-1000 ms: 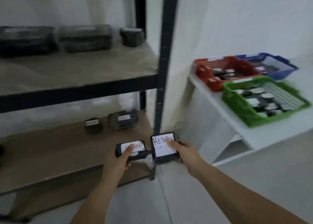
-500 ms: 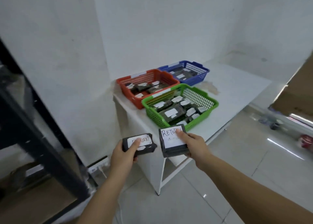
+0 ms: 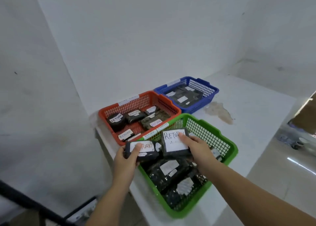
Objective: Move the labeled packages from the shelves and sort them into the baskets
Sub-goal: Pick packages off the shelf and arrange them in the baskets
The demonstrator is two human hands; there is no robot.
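Two black packages are hovering over the near-left end of the green basket (image 3: pixel 227 150): the smaller package (image 3: pixel 142 150) is being gripped by the left hand (image 3: pixel 126 159), the larger package (image 3: pixel 176 145) (both labels reading RETURN) by the right hand (image 3: pixel 200 148). The red basket (image 3: pixel 104 116) and blue basket (image 3: pixel 212 90) are sitting behind on the white tabletop (image 3: pixel 253 109).

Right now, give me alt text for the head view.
Two bare hands each hold a black package labeled RETURN over a green basket: left hand on the smaller package, right hand on the larger package. An orange basket and a blue basket of packages sit behind on a white table.
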